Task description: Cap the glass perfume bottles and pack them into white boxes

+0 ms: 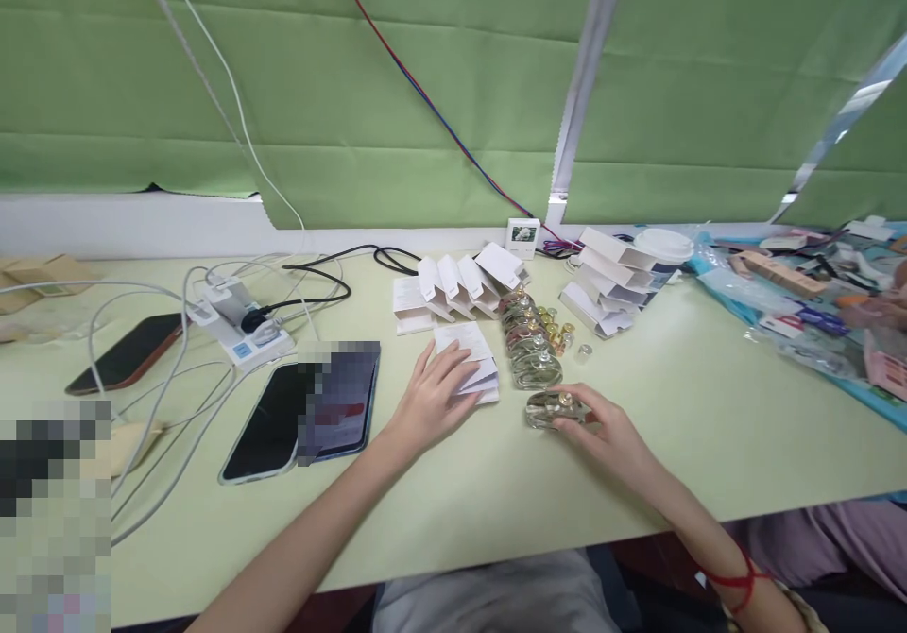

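Observation:
My right hand [599, 422] grips a small clear glass bottle [544, 410] between thumb and fingers, low over the table. My left hand [432, 395] rests with its fingers spread on a white open carton [478, 361]. Behind the held bottle, a row of similar glass bottles [535, 366] runs away from me. Small gold and clear caps [559, 331] lie to the right of that row. Several white cartons [453, 283] stand side by side behind my left hand. More white cartons [613, 279] are stacked at the back right.
Two phones [265, 420] and a power strip [245, 335] with tangled cables lie on the left, another phone [128, 354] beyond. A lidded cup [662, 250] stands behind the right cartons. Assorted items cover a blue sheet [733, 302] at the far right, where another person's hand [882, 312] shows.

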